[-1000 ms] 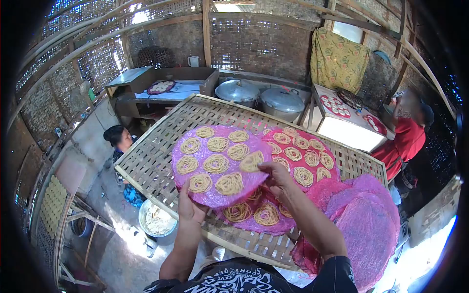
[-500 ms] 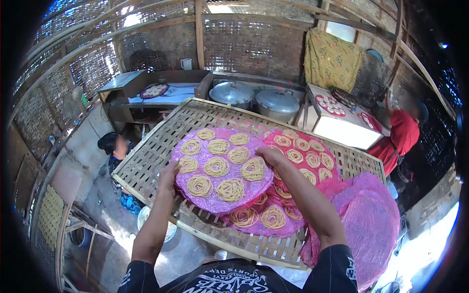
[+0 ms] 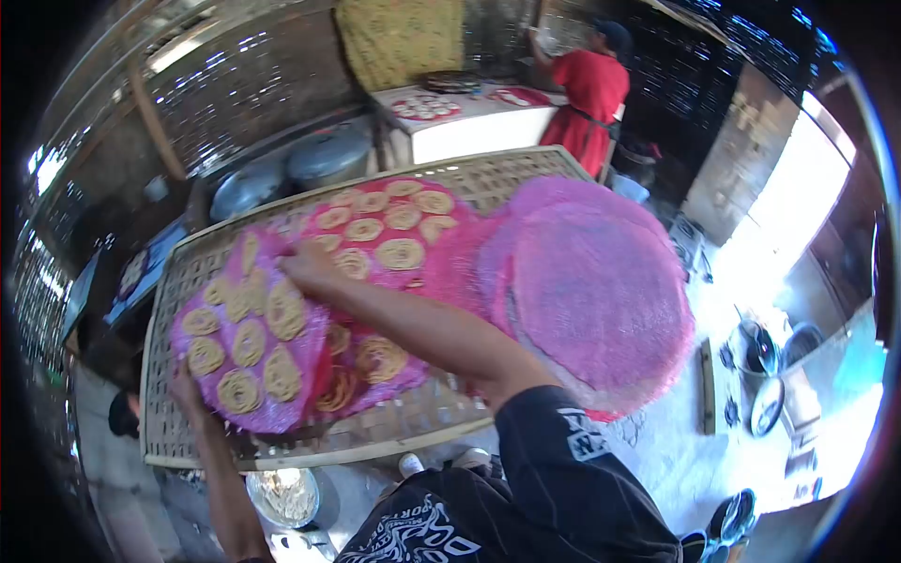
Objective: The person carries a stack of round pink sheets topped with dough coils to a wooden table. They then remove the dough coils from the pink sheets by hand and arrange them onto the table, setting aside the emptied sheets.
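Partly hidden, left hand (image 3: 186, 387) and right hand (image 3: 305, 266) with purple sheet (image 3: 277, 418) in grasp.

Item 1: black short-sleeved shirt with thin pale stripes (image 3: 526, 511), worn by the person. Across its front, a white printed design (image 3: 413, 533), set at a slant and cut by the lower edge of view. Legible: "PORTS", in small capitals along an upper line; further characters beside it blurred. Beneath, smaller lettering, too fine to read. Lower, large ornamental letters, apparently beginning "DO", the remainder indistinct.

Item 2: white block-shaped print (image 3: 584, 436) on the same shirt's right sleeve, bearing large angular characters; blurred by motion, wording not readable.
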### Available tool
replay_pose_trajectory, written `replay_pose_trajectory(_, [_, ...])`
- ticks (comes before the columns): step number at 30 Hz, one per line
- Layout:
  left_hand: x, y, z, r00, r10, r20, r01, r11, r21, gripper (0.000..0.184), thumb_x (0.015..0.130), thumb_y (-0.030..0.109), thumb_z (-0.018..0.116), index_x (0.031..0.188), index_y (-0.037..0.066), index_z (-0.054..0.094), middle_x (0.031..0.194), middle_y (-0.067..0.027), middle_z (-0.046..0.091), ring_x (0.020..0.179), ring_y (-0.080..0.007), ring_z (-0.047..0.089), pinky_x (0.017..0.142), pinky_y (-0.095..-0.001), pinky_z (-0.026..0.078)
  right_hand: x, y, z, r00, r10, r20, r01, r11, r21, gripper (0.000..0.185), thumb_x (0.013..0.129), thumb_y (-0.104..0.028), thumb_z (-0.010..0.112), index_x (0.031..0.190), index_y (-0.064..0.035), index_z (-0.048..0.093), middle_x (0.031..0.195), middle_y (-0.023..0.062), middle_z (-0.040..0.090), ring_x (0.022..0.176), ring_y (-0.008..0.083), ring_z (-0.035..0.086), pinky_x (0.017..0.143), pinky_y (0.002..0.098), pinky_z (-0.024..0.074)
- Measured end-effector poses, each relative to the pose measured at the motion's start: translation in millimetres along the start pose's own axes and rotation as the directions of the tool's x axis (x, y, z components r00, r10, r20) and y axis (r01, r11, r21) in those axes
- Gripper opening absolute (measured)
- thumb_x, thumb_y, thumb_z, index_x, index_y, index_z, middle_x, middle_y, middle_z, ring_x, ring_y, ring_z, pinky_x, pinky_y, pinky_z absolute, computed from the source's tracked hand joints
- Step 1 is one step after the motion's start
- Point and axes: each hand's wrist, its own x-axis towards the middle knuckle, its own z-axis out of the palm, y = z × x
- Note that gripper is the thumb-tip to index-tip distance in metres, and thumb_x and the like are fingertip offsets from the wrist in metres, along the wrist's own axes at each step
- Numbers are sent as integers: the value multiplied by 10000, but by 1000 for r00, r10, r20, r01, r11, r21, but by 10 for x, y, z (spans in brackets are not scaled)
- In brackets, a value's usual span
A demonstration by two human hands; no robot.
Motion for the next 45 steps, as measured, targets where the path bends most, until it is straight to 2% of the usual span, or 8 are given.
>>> replay_pose_trajectory(2, [-74, 55, -267, 927, 328, 181, -370, 877, 307, 394, 984, 304, 535, 1187, -17, 639, 1044, -166, 701, 896, -244, 670, 791, -381, 538, 145, 217, 181, 999, -52, -16, 53, 998, 21, 324, 801, -224, 618, 1034, -4, 667, 974, 241, 673, 946, 392, 657, 807, 488, 511])
replay_pose_trajectory(6, [103, 66, -212, 862, 428, 273, -491, 569, 660, 392, 1000, 279, 507, 1219, -21, 631, 1106, -183, 690, 968, -253, 660, 854, -371, 517, -179, -96, -123, 991, -52, -123, 62, 995, 72, 296, 790, -232, 620, 969, -9, 693, 867, 227, 676, 854, 370, 671, 746, 473, 507])
replay_pose_trajectory(13, [-643, 155, 1014, 841, 366, 399, -519, 753, 404, 383, 1003, 260, 502, 1217, -31, 629, 1115, -179, 686, 980, -249, 656, 868, -366, 514, -1225, -635, -1018, 935, -52, -350, 86, 993, 84, 223, 832, -155, 657, 953, 31, 674, 862, 250, 671, 822, 362, 680, 746, 451, 506])
replay_pose_trajectory(20, [-1074, -36, 1710, 643, 315, 698, -511, 856, 84, 375, 1005, 242, 498, 1215, -40, 628, 1124, -176, 683, 992, -245, 651, 883, -362, 511, -2913, -1018, -1379, 793, 108, -599, -126, 992, 12, 216, 886, -133, 628, 991, 55, 640, 820, 229, 661, 754, 245, 656, 718, 412, 491])
replay_pose_trajectory(30, [-2286, 41, 2430, 150, 299, 942, -366, 902, -228, 363, 1009, 216, 492, 1213, -53, 627, 1137, -171, 677, 1009, -239, 645, 904, -355, 507, -4962, -1603, -279, 127, -15, -992, -376, 925, -62, 291, 967, -164, 577, 1192, 10, 638, 927, 207, 702, 807, 140, 628, 755, 359, 505])
replay_pose_trajectory(38, [-3870, 520, 2071, -340, 304, 890, -148, 917, -370, 354, 1011, 195, 487, 1210, -64, 625, 1147, -167, 673, 1023, -234, 640, 921, -349, 503, -6292, -2478, 1327, -486, -197, -851, -507, 857, 91, 277, 963, -173, 590, 1177, -7, 651, 902, 188, 711, 826, 110, 642, 755, 337, 514])
replay_pose_trajectory(39, [-3481, 783, 2945, -447, 219, 867, -90, 954, -287, 353, 1012, 192, 486, 1210, -65, 625, 1148, -166, 673, 1025, -234, 639, 924, -348, 503, -4861, -2638, 776, -559, -209, -803, -546, 821, 166, 279, 965, -173, 589, 1184, -11, 650, 909, 182, 714, 825, 112, 644, 754, 332, 512])
replay_pose_trajectory(45, [-4126, 1524, 2334, -844, 126, 522, 119, 992, -47, 347, 1014, 176, 482, 1208, -73, 624, 1156, -163, 670, 1035, -230, 635, 936, -344, 500, -3993, -3639, 1538, -788, -395, -473, -582, 730, 359, 291, 973, -185, 589, 1213, -30, 643, 943, 155, 723, 830, 132, 660, 748, 311, 503])
